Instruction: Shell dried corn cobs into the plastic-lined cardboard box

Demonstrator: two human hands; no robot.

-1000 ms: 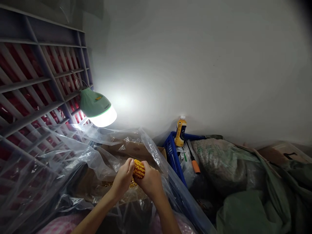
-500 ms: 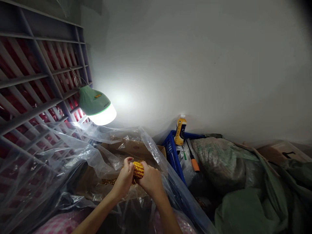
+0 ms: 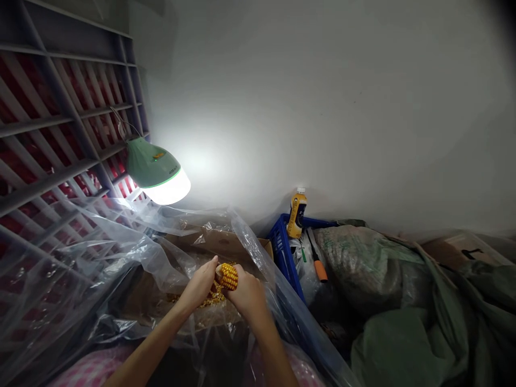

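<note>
A yellow ear of corn (image 3: 229, 277) is held over a plastic-lined cardboard box (image 3: 209, 239). My right hand (image 3: 246, 293) wraps round its right side. My left hand (image 3: 200, 285) is closed at the ear's pale left end, its thumb pointing up and its other fingers mostly hidden. Loose corn kernels (image 3: 214, 297) show below and between the hands, inside the box. Clear plastic sheeting (image 3: 133, 247) drapes over the box and around my forearms.
A lit green lamp (image 3: 157, 166) hangs from a slatted plastic crate (image 3: 72, 115) on the left. To the right, a blue basket (image 3: 282, 242) holds a yellow bottle (image 3: 297, 215) and an orange-handled tool (image 3: 320, 270). Beyond it are a stuffed sack (image 3: 371, 263) and green cloth (image 3: 411, 344).
My left hand has shifted slightly left and down along the ear, baring its pale end. More loose kernels show beneath the hands. My right hand still grips the ear.
</note>
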